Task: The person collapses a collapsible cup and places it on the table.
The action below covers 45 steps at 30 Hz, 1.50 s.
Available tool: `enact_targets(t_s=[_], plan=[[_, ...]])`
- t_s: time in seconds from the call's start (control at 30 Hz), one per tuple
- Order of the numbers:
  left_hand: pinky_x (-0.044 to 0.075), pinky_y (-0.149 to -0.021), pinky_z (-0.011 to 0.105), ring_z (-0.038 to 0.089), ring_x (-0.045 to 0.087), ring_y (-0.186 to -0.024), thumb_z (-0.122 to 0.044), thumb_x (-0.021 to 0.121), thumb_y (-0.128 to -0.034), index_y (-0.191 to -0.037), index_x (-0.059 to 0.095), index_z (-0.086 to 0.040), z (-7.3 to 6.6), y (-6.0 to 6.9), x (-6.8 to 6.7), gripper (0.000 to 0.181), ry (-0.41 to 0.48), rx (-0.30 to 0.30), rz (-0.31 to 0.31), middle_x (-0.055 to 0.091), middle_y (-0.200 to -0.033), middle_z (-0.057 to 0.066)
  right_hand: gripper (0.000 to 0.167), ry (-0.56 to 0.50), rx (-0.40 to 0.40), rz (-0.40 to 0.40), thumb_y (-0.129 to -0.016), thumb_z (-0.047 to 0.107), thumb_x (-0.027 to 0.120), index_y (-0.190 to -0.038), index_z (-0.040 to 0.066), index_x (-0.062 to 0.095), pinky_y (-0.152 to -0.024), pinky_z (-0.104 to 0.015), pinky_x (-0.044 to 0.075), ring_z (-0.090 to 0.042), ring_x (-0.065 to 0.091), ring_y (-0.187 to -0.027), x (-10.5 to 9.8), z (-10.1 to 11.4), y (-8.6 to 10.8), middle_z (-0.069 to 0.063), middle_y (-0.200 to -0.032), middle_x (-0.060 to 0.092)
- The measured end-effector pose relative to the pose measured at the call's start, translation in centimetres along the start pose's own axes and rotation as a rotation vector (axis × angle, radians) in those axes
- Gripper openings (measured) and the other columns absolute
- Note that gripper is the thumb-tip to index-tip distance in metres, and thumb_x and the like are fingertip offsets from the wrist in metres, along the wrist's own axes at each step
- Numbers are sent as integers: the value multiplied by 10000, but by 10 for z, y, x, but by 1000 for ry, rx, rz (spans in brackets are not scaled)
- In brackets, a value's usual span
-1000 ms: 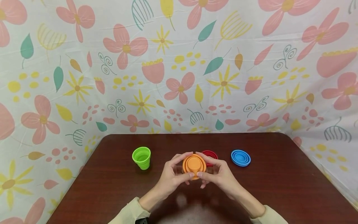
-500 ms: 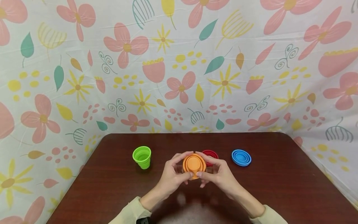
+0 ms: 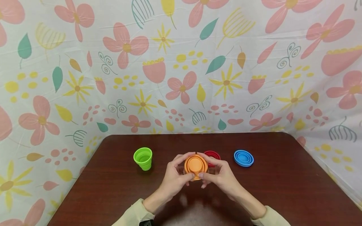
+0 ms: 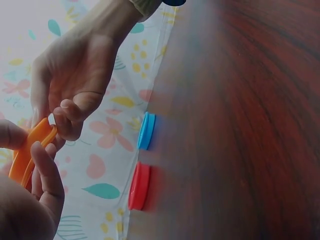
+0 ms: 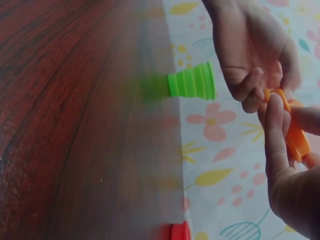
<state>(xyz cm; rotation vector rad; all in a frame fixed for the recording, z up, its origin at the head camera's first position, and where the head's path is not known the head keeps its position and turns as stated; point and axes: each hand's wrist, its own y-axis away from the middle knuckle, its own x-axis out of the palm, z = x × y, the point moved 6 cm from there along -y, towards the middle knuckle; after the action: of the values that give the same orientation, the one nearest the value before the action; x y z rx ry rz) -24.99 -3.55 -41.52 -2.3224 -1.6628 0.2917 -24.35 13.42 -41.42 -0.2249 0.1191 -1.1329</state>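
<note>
1. Holds an orange collapsible cup [image 3: 195,163] between both hands, raised off the tabletop [image 3: 113,188], with nested rings visible in the head view.
2. Pinches the cup's left side with the fingers of the left hand [image 3: 173,174], closed on the rim: index finger along the upper edge, thumb at the bottom of the near face.
3. Pinches the right side likewise with the fingers of the right hand [image 3: 222,172], thumb just beside the other thumb.
4. Has a green cup [image 3: 143,158] standing upright and extended at the left, well apart from the hands.
5. Has a red cup [image 3: 212,154] folded flat beyond the right hand, partly hidden by it in the head view.
6. Has a blue cup [image 3: 244,158] farther right, also folded flat.
7. Wears pale sleeves [image 3: 134,215] and a dark band [image 3: 146,223] at the left wrist.
8. Faces a white cloth [image 3: 181,40] printed with flowers and leaves, behind the tabletop.
</note>
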Motion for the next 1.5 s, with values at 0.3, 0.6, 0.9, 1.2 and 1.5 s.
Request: enact_targets(t_s=[0.3,0.6,0.9,1.2,1.5], plan=[[517,-469,232,191,576,-632,113,725,-790,-1379,704,-167,2,0,0,652,-30,-26,-49,575,-1172,144,678,12,-1,-11,-930,-22,755,-1558,43,506,-657,-500,640,-316,718,-703,1,0,0,-278,-1311,615],[510,-469,230,214,579,-658,92,735,-790,-1358,719,-171,3,0,0,626,-53,-42,-81,590,-1178,131,679,10,-7,-16,-921,-35,759,-1549,15,505,-646,-474,642,-288,721,-697,2,1,0,-268,-1290,627],[501,-467,226,197,568,-646,107,713,-784,-1354,722,-169,2,-1,0,633,-49,-40,-86,591,-1162,132,684,8,8,-25,-917,-37,767,-1549,26,511,-651,-471,643,-287,721,-694,2,1,0,-272,-1311,620],[538,-498,238,167,623,-672,112,737,-812,-1420,670,-121,0,-2,-2,654,8,-20,15,569,-1209,148,683,-4,14,-5,-919,-34,767,-1549,24,510,-659,-486,643,-299,724,-708,-1,2,0,-261,-1362,607],[601,-564,286,236,669,-737,46,801,-872,-1478,619,-117,2,-1,-4,653,59,-26,135,544,-1251,159,679,-6,16,36,-929,-40,751,-1557,31,502,-671,-503,643,-311,733,-779,-4,1,0,-255,-1390,581]])
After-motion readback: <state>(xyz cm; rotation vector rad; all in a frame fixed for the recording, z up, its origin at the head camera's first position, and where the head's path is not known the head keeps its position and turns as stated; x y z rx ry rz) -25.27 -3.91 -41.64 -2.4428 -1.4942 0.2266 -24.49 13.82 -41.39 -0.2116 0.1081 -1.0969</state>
